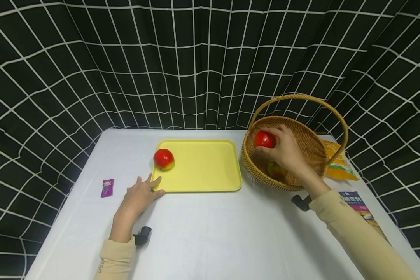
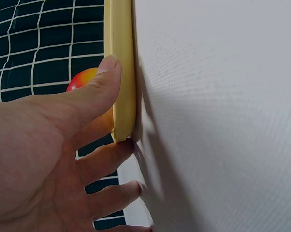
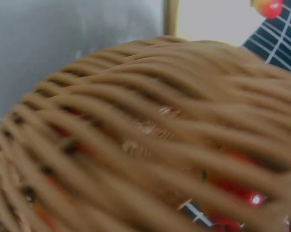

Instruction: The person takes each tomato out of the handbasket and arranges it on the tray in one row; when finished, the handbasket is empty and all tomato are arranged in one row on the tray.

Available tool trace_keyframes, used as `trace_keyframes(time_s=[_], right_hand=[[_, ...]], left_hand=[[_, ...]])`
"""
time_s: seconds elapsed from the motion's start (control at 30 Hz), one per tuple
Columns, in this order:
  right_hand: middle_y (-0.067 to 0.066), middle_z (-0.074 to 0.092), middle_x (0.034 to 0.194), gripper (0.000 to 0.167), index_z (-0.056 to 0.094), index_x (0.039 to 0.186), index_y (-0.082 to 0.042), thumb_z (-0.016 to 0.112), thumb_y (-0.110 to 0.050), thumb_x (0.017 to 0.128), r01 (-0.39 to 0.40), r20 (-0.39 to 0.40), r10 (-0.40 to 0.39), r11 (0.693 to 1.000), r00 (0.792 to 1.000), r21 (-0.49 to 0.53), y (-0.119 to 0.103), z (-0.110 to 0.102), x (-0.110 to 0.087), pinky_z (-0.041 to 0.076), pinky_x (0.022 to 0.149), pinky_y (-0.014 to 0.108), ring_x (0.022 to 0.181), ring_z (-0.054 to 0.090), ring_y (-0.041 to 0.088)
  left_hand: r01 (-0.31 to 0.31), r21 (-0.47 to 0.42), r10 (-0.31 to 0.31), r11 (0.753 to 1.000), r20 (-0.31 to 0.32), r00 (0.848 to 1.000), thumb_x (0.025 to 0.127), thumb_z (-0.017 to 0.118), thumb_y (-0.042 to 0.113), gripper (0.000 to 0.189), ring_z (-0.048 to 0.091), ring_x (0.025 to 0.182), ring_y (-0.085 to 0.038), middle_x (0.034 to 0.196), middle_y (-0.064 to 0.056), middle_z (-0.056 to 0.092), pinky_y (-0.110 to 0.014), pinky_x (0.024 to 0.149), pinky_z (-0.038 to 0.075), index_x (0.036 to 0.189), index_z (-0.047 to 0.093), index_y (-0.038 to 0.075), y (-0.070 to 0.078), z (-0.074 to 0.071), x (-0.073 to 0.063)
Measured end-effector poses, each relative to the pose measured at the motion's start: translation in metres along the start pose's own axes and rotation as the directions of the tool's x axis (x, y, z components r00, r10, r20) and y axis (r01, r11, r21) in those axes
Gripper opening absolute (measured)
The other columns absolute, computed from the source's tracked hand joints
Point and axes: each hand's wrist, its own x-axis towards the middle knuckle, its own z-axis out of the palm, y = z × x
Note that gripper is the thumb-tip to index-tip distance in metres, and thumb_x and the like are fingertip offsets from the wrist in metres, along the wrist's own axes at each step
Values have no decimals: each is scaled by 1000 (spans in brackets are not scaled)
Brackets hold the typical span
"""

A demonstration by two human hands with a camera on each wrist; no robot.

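Thumb and fingers of my right hand point(image 1: 284, 149) pinch a glossy red round fruit point(image 1: 265, 139) inside the wicker basket point(image 1: 246, 155). Lower in that basket lies a yellowish fruit point(image 1: 276, 170), partly covered by the hand. Blurred basket weave point(image 3: 136, 106) hides the right hand in the right wrist view. My left hand point(image 1: 138, 197) has its fingers spread at the near left corner of the yellow tray point(image 1: 206, 167); its thumb point(image 2: 94, 92) lies against the rim. A red and yellow apple-like fruit point(image 1: 163, 159) sits at the tray's left side.
A small purple packet point(image 1: 107, 188) lies left of the tray on the white table point(image 1: 210, 233). Behind the basket's right side is an orange bag point(image 1: 339, 161), with a dark printed packet point(image 1: 362, 208) nearer. The basket's tall handle point(image 1: 301, 97) arches upward.
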Motion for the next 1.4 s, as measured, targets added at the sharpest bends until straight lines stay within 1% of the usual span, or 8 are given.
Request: trace_keyframes(time_s=[0.23,0.43,0.6,0.73,0.87,0.97,1.07,1.4], right_hand=[[23,56,140,61,65,144,-9,88,-16,88,90,-47,-88,995,995,42,-25,-1,-3,53,107,68,130,51,46],[22,56,141,60,67,143,-9,89,-14,87,121,-67,-115,989,991,89,-43,3,-3,54,105,67,126,54,45],[21,56,141,61,66,144,-11,89,-16,87,113,-74,-104,984,992,137,-57,11,3,54,102,62,123,54,42],[19,54,143,62,65,146,-14,88,-19,88,95,-62,-85,979,994,179,-69,21,9,55,107,64,128,53,42],[16,54,143,63,65,146,-17,89,-22,88,85,-50,-76,968,996,234,-83,33,15,55,105,56,127,52,37],[15,54,142,62,66,146,-17,89,-22,88,90,-52,-79,958,996,271,-93,42,20,54,103,54,126,52,35],[15,55,142,62,66,145,-16,89,-21,87,100,-57,-87,952,995,291,-102,51,25,56,106,53,127,53,34],[13,55,141,59,67,144,-17,88,-22,88,95,-37,-88,936,995,338,-128,79,37,57,106,52,127,52,32]], left_hand=[[0,-2,-1,1000,-9,1000,102,70,36,64,17,156,-61,168,-26,34,-85,116,17,158,49,11,-1,0,0],[1,-4,-1,1000,-14,1000,102,69,36,65,17,156,-61,168,-26,34,-85,117,17,158,49,11,-2,-1,1],[4,-7,-4,1000,-15,1000,102,69,36,64,17,156,-61,168,-26,34,-85,117,16,158,49,11,-3,-1,0],[6,-25,-7,1000,-11,1000,102,69,36,64,16,157,-61,169,-26,33,-86,116,15,158,50,12,-3,-1,0],[10,-36,-10,999,-5,1000,103,69,36,63,15,157,-61,169,-26,33,-86,117,14,158,50,12,-3,0,0],[9,-30,-9,1000,-7,1000,102,69,36,63,15,157,-61,169,-26,33,-86,117,14,158,50,12,-3,0,0],[7,-25,-8,1000,-8,1000,102,69,36,63,16,157,-61,169,-26,33,-86,117,15,158,50,12,-3,0,1],[-1,-22,1,1000,-11,1000,102,70,35,63,16,157,-60,169,-24,34,-85,117,15,158,50,13,-4,2,2]])
